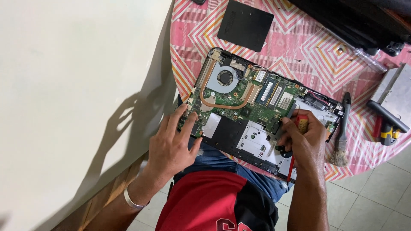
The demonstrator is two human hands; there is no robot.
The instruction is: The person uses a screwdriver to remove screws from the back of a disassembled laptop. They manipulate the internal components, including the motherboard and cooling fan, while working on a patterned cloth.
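An opened laptop base [239,137] lies on a round table, its green motherboard [265,109] with a fan [224,78] and copper heat pipe exposed. My left hand [173,143] rests flat on the laptop's near left corner, fingers spread. My right hand [302,141] is closed around a red and yellow screwdriver [301,124], held over the right part of the board, with the red shaft showing below my wrist.
A pink patterned cloth [299,47] covers the table. A black cover panel [245,25] lies at the back. A brush [341,137], a metal drive caddy [396,92] and black-handled tools [387,117] sit to the right. A cream wall [77,94] rises at left.
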